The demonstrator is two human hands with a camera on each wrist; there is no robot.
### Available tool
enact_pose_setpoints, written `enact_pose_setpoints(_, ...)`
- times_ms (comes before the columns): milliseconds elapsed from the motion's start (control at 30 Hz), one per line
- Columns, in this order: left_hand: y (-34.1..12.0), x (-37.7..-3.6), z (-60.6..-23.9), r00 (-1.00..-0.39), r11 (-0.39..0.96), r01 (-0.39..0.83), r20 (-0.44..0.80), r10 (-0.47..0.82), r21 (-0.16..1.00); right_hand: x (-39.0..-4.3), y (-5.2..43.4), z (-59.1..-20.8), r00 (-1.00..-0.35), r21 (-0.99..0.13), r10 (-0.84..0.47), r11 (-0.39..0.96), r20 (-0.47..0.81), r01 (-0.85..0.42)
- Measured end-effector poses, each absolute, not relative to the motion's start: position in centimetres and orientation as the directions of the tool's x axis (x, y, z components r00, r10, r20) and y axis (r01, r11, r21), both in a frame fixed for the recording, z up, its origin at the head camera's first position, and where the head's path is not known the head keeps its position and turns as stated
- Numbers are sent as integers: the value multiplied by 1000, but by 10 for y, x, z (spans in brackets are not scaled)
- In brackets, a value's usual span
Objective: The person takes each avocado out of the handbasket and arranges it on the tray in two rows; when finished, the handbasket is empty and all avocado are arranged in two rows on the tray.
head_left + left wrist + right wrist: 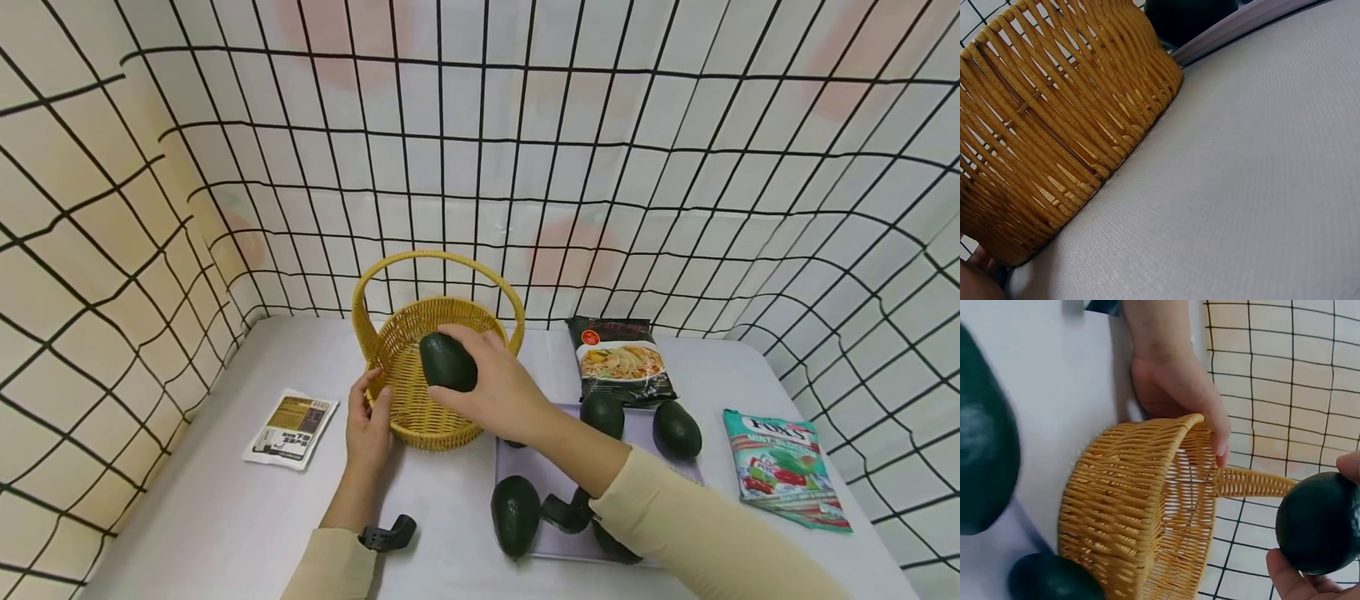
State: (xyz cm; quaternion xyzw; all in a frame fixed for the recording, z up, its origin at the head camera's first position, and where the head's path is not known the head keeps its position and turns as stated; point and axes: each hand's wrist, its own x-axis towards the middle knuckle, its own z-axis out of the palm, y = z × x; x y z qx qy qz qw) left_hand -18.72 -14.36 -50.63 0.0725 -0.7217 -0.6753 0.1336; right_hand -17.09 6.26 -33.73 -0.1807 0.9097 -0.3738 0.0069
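Light: bright, even, soft shadows on the desk [225,517].
Distortion: head view's grid bows toward the edges.
Blur: right wrist view's avocado [985,456] at 9 o'clock.

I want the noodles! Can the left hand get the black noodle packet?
Probably not easily: the left hand holds the yellow wicker basket, and that basket and the right hand lie between it and the black noodle packet.

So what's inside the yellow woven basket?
The yellow woven basket looks empty. A dark green avocado in the right hand hovers above its opening, covering part of the bottom.
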Motion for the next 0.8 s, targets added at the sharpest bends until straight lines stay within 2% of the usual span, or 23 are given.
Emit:
enact_pose_setpoints(200, -143, -187, -506, -953, 71, 86, 103, -285, 994, -155, 91, -337, -940, -676, -326, 670, 104, -307)
enact_pose_setpoints(800, -143, -186, -505, -952, 79, 82, 101, -288, 993, -124, 183, -352, -983, -611, -181, 775, 33, -163)
